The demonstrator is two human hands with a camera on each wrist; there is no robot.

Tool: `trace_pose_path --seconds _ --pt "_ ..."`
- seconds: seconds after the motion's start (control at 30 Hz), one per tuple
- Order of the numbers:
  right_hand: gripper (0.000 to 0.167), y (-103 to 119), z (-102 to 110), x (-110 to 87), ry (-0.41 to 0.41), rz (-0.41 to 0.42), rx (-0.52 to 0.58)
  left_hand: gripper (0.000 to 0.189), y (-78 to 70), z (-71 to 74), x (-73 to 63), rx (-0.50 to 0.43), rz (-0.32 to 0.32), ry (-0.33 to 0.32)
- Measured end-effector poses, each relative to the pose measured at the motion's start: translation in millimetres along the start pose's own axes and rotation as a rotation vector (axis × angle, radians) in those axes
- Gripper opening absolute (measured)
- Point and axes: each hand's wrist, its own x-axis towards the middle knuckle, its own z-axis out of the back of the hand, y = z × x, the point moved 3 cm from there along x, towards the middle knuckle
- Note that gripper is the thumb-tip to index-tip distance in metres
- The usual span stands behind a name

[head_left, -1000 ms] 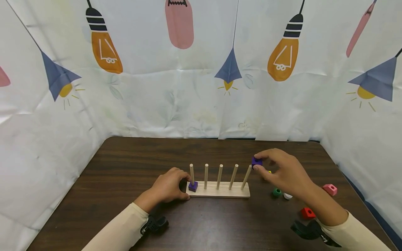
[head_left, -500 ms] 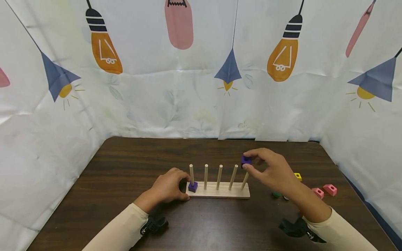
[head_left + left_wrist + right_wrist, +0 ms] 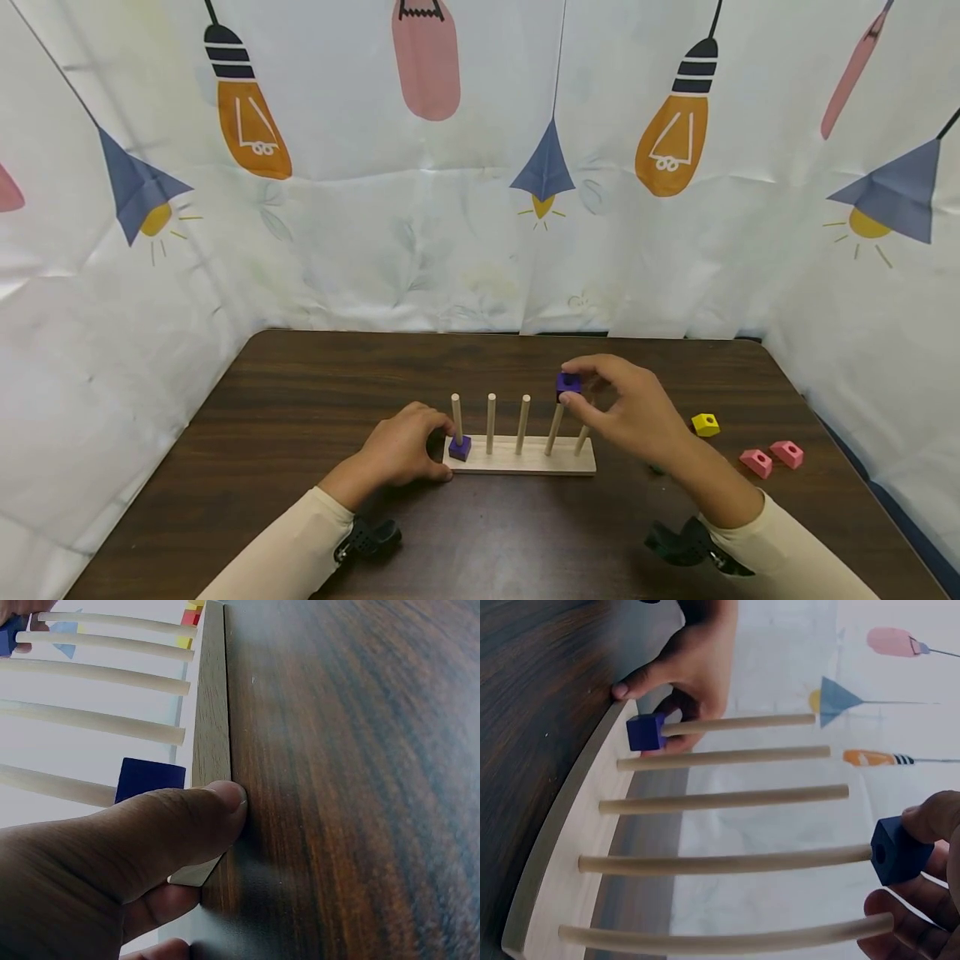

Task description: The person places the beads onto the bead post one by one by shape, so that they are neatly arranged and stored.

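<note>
1. The right hand (image 3: 630, 400) pinches the held purple block (image 3: 567, 385) between thumb and finger, up in the air. In the right wrist view, its other fingers are bent and a bit apart.
2. The left hand (image 3: 397, 446) grips the left end of the wooden peg stand (image 3: 510, 466), with its thumb on the near edge. It has stayed put, and so has the stand.
3. The held block has just moved left. It was out past the far right peg (image 3: 582, 440); now it is at the tip of the fourth peg (image 3: 554, 429) from the left. I cannot tell if they touch.
4. The low purple block (image 3: 460, 449) sits at the bottom of the first peg (image 3: 457, 417), on the left. So I think one block is on, and this second one is not on yet.
5. Farther right, a yellow block (image 3: 705, 425) and two pink blocks (image 3: 756, 463) lie on the brown table (image 3: 360, 367). The arm had hidden the yellow one; now it shows whole.
</note>
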Motion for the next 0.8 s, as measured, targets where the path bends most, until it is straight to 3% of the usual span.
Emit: trace_pose_path --seconds 0.37,0.8 --pt "0.036 10.6 -10.9 7.5 0.017 -0.059 0.043 0.046 2.4 -1.9 0.7 0.01 -0.005 0.002" --pt "0.035 20.6 -24.4 16.9 0.026 -0.048 0.104 0.045 2.8 -2.6 1.3 0.006 0.003 0.004"
